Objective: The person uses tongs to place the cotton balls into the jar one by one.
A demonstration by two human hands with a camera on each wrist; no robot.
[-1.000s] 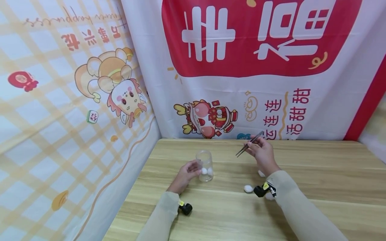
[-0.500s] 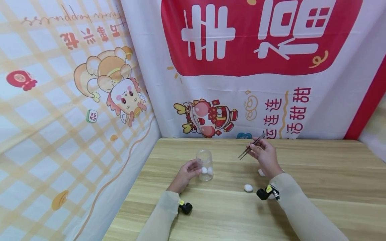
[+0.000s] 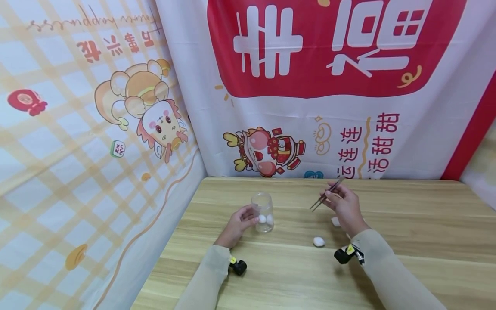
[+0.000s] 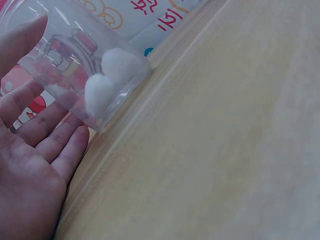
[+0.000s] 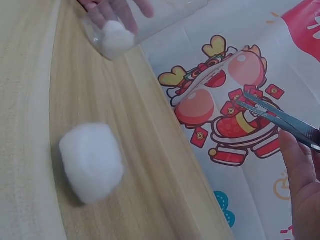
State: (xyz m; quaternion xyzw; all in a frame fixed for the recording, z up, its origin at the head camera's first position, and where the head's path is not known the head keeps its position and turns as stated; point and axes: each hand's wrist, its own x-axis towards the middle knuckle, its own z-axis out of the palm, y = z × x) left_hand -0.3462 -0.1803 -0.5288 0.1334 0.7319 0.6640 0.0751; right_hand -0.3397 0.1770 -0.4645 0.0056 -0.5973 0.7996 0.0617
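Here, left hand (image 3: 238, 224) loosely round jar (image 3: 265, 207); right hand (image 3: 345, 209), outside left-wrist view, pinched on tweezers (image 5: 300, 129).

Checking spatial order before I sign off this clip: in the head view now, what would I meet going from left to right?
Checked wall cloth → left hand → clear jar → leftmost loose cotton ball → right hand → red backdrop band.
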